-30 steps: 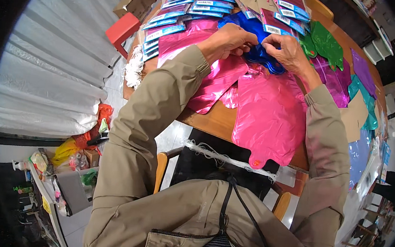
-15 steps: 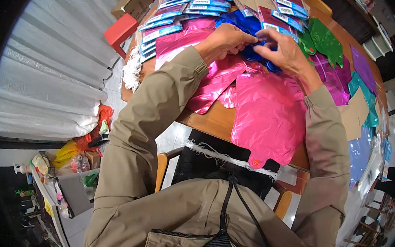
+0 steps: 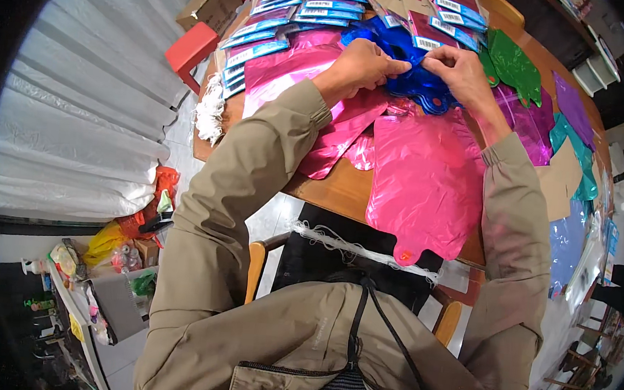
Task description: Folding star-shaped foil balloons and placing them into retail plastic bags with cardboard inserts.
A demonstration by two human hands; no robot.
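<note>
Over the far part of the wooden table, my left hand (image 3: 367,66) is closed in a pinch at the left edge of a shiny blue foil balloon (image 3: 423,90). Thumb and fingers of my right hand (image 3: 462,76) are pinched on the same balloon's upper right part. Its scalloped lower edge hangs between the two hands. I cannot tell how many blue layers lie there. Nearer to me, a flat pink foil balloon (image 3: 427,178) reaches over the table edge, its tab with a red dot pointing at me. More pink foil (image 3: 281,75) lies under my left wrist.
Stacked clear packets with blue labels (image 3: 330,6) fill the far side. Green foil balloons (image 3: 514,64), purple foil (image 3: 526,124), teal foil (image 3: 579,154) and a cardboard piece (image 3: 558,181) lie right. White string (image 3: 209,110) hangs at the left edge; more strands (image 3: 362,252) cross near my lap.
My hands have moved apart, the right one shifting to the right. More of the blue foil now shows spread between them.
</note>
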